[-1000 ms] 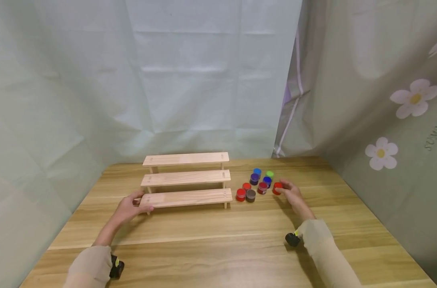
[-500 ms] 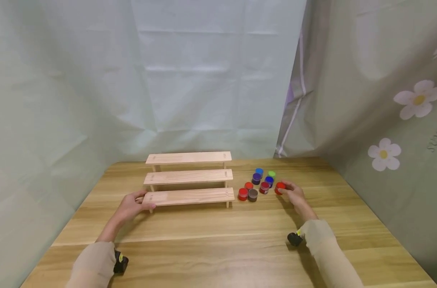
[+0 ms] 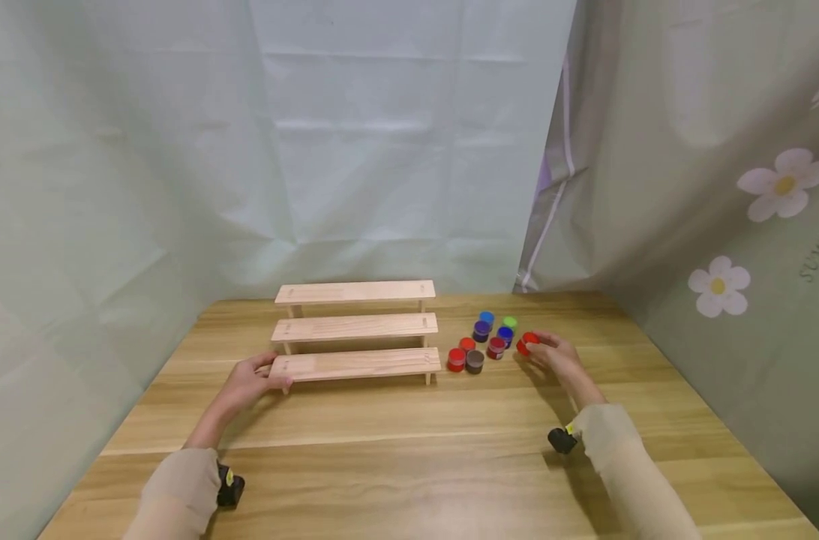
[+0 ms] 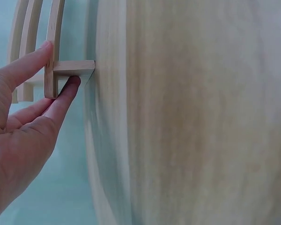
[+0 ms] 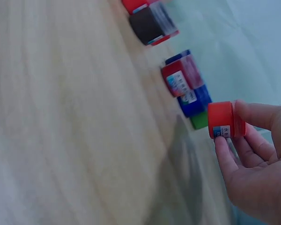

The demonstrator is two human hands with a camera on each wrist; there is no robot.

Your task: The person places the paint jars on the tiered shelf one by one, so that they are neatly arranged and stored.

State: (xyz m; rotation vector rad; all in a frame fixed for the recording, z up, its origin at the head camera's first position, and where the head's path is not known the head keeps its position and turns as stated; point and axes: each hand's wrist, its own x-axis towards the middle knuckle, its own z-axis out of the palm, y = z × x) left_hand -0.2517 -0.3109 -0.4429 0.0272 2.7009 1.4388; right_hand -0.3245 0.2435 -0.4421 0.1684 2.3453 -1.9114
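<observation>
The right hand [image 3: 559, 356] pinches a red jar [image 3: 527, 343] right of centre in the head view, while the left hand [image 3: 243, 385], left of centre, grips the lowest board [image 3: 355, 364] of a 3-step wooden stand [image 3: 355, 292]. A loose pinch could let the jar slip, and a low sideways swing might topple the 8 other jars [image 3: 496, 347] near it on the table [image 3: 382, 480]. The held jar looks short, round and tilted, its small printed label [image 5: 222, 131] showing.

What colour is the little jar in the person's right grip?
Red, leaning towards orange; the jar shows best in the right wrist view.
</observation>
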